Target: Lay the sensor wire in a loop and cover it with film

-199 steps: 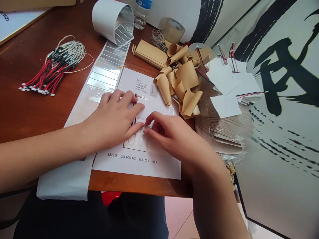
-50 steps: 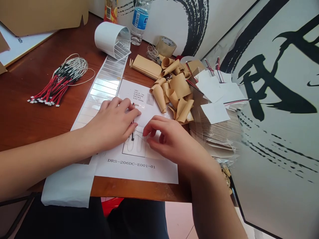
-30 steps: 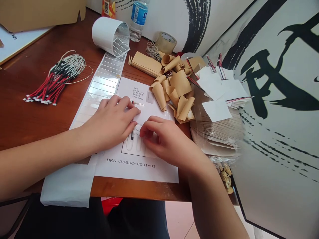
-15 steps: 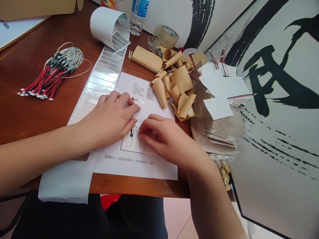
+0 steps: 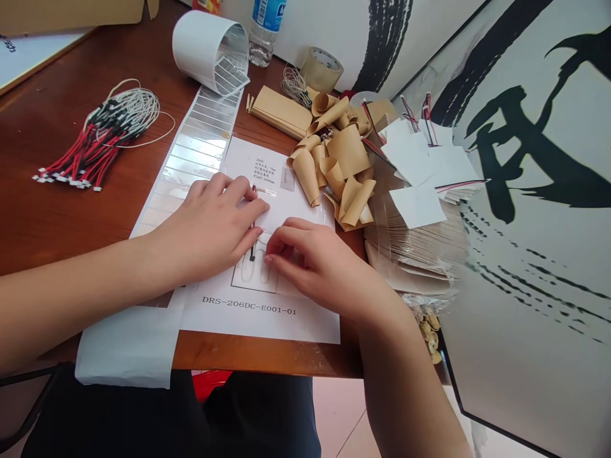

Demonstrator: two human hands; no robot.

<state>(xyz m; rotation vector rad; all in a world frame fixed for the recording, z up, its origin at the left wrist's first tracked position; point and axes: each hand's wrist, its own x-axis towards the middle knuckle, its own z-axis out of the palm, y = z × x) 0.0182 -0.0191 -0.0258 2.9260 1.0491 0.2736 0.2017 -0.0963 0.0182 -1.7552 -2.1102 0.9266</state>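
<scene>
A white printed sheet (image 5: 267, 321) lies on the table edge under both hands, with a square outline drawn near its lower part. On it lies a wire lead (image 5: 252, 251) with a red-and-black end, a small black piece and thin white wire looped inside the square. My left hand (image 5: 222, 219) rests on the sheet, fingers bent, its fingertips pressing the lead's upper part. My right hand (image 5: 312, 261) is closed beside it, thumb and forefinger pinched at the white wire loop. The pinch point itself is partly hidden.
A label roll (image 5: 200, 51) trails its strip (image 5: 191, 152) under my left arm. At left lies a bundle of wire leads (image 5: 109, 133). Curled brown paper pieces (image 5: 348, 152), a tape roll (image 5: 321, 69), a bottle (image 5: 265, 32) and stacked white cards (image 5: 415, 207) stand right and behind.
Almost nothing differs. Both hands keep their places on the sheet, and the view has shifted very slightly.
</scene>
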